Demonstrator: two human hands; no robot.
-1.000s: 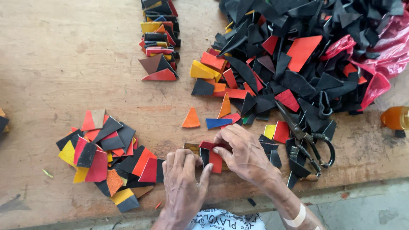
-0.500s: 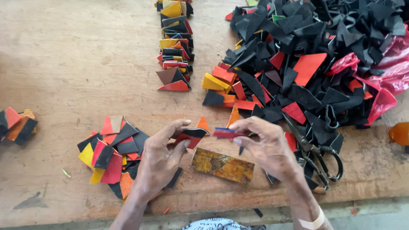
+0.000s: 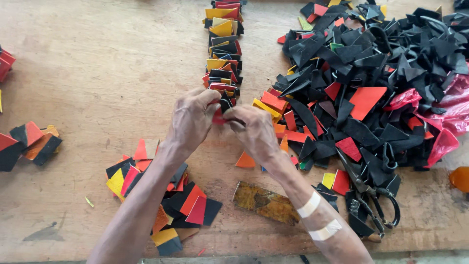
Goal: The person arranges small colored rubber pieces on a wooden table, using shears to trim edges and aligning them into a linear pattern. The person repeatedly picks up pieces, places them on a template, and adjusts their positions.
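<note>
My left hand (image 3: 191, 121) and my right hand (image 3: 254, 132) meet at the near end of a long row of stacked coloured pieces (image 3: 222, 46) that runs away from me. Both pinch a small red and black stack of pieces (image 3: 220, 113) between fingertips, pressed against the row's end. The pieces are flat, cut in red, orange, yellow and black. Two white bandage strips wrap my right wrist (image 3: 317, 217). The held stack is mostly hidden by my fingers.
A large heap of black, red and orange offcuts (image 3: 376, 78) fills the right side of the wooden table (image 3: 97, 63). Black scissors (image 3: 371, 193) lie near it. A worn yellowish block (image 3: 266, 202) lies under my right forearm. Loose piles sit near-left (image 3: 161, 195) and far left (image 3: 29, 142).
Both hands have moved away from me, from the near table edge up to the end of the row, carrying the small stack. The yellowish block is now uncovered.
</note>
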